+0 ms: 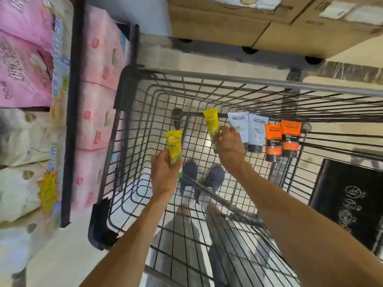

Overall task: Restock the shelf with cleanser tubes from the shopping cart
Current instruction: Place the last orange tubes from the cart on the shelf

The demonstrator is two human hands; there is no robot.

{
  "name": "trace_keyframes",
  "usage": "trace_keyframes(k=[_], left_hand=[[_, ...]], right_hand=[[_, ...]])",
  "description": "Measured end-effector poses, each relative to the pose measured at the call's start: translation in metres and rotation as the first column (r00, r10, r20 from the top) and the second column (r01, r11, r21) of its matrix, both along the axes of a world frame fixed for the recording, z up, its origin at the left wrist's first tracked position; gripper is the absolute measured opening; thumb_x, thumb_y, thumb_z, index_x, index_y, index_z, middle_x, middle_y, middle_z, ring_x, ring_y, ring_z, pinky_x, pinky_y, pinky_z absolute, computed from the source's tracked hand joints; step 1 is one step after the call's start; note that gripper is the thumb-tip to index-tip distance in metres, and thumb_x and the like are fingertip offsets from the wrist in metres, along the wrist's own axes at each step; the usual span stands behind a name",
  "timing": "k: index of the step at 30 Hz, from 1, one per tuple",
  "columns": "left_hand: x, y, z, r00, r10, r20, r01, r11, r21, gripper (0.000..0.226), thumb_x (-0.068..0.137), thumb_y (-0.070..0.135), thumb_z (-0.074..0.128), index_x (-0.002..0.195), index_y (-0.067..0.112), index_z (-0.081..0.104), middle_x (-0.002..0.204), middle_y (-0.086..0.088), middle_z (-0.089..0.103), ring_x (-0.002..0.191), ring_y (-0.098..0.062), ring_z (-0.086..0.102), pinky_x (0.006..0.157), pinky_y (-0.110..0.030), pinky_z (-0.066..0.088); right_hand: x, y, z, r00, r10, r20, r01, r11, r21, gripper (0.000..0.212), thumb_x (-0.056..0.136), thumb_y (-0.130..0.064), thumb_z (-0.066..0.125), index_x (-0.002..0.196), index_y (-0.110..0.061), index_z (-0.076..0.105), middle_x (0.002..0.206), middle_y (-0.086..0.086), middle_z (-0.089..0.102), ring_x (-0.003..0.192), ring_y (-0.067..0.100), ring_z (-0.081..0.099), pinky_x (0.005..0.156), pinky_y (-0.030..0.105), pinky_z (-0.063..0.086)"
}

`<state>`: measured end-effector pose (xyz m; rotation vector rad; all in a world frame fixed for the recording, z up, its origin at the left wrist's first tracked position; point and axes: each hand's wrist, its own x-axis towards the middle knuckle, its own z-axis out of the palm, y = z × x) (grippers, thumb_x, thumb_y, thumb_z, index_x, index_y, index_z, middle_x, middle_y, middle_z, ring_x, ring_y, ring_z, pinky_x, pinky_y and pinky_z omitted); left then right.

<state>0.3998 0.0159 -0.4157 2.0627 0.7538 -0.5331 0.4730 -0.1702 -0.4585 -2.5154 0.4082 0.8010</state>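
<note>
A wire shopping cart fills the middle of the head view, its grey handle bar running across the top right. To its left stands a dark-framed shelf stacked with pink tissue packs above and pale packs below. Brown cardboard boxes sit beyond the cart at the top, and a black mat lies on the floor to the right. Through the cart's mesh bottom, the person's dark blue shoes show on the pale floor.

Both bare forearms reach into the cart basket from below. The left hand has its fingers curled round the lower end of a yellow cleanser tube, holding it upright above the mesh. The right hand grips a second yellow cleanser tube by its lower half, thumb and fingers wrapped about it, the tube tilted slightly left.

Just to the right of that hand, against the cart's far wall, two white cleanser tubes stand side by side, touching. Beside them two orange cleanser tubes stand caps down, also touching each other.
</note>
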Motion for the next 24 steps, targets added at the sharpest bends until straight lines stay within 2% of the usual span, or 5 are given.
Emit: trace_keyframes(k=[5, 10, 13, 18, 24], left_hand=[[0.001, 0.003, -0.002, 1.0, -0.002, 0.017, 0.002, 1.0, -0.008, 0.034, 0.095, 0.024, 0.074, 0.081, 0.045, 0.05, 0.092, 0.02, 0.052, 0.094, -0.015, 0.06, 0.08, -0.035, 0.054], [-0.002, 0.009, 0.003, 0.999, 0.044, -0.012, -0.045, 0.994, -0.096, 0.023, 0.093, 0.02, 0.076, 0.092, 0.036, 0.06, 0.09, 0.022, 0.059, 0.08, 0.011, 0.059, 0.071, -0.018, 0.048], [-0.005, 0.011, 0.016, 0.999, 0.032, -0.01, -0.033, 0.991, -0.129, 0.021, 0.093, 0.022, 0.077, 0.106, 0.03, 0.063, 0.095, 0.023, 0.06, 0.08, 0.016, 0.058, 0.064, -0.009, 0.042], [-0.015, 0.011, 0.05, 0.999, 0.029, 0.015, -0.026, 0.982, -0.185, 0.022, 0.089, 0.025, 0.081, 0.1, 0.033, 0.064, 0.096, 0.015, 0.069, 0.088, -0.005, 0.067, 0.076, -0.031, 0.057], [-0.035, 0.004, 0.118, 0.996, 0.005, 0.09, 0.018, 0.968, -0.249, 0.03, 0.085, 0.027, 0.083, 0.089, 0.054, 0.07, 0.092, 0.008, 0.075, 0.089, -0.015, 0.073, 0.082, -0.046, 0.061]], right_hand=[[-0.004, 0.003, -0.004, 0.995, -0.094, -0.037, 0.098, 0.986, 0.136, 0.043, 0.099, -0.036, 0.063, 0.133, -0.011, 0.053, 0.119, 0.01, 0.062, 0.11, 0.027, 0.056, 0.082, 0.035, 0.043], [-0.012, -0.001, 0.01, 0.951, -0.279, -0.134, 0.307, 0.905, 0.294, 0.024, 0.1, -0.028, 0.065, 0.119, -0.016, 0.056, 0.098, -0.005, 0.061, 0.081, 0.01, 0.058, 0.053, 0.014, 0.043], [-0.026, -0.009, 0.027, 0.92, -0.352, -0.173, 0.392, 0.83, 0.396, 0.014, 0.099, -0.021, 0.067, 0.11, -0.02, 0.058, 0.092, -0.007, 0.064, 0.075, 0.001, 0.065, 0.051, 0.01, 0.049], [-0.053, -0.025, 0.081, 0.898, -0.377, -0.225, 0.439, 0.774, 0.457, 0.013, 0.096, -0.024, 0.072, 0.106, -0.017, 0.067, 0.093, -0.004, 0.076, 0.089, 0.019, 0.076, 0.073, 0.048, 0.064], [-0.095, -0.035, 0.164, 0.901, -0.393, -0.185, 0.43, 0.746, 0.508, 0.008, 0.097, -0.021, 0.071, 0.102, -0.016, 0.07, 0.096, 0.003, 0.077, 0.09, 0.021, 0.075, 0.081, 0.038, 0.061]])
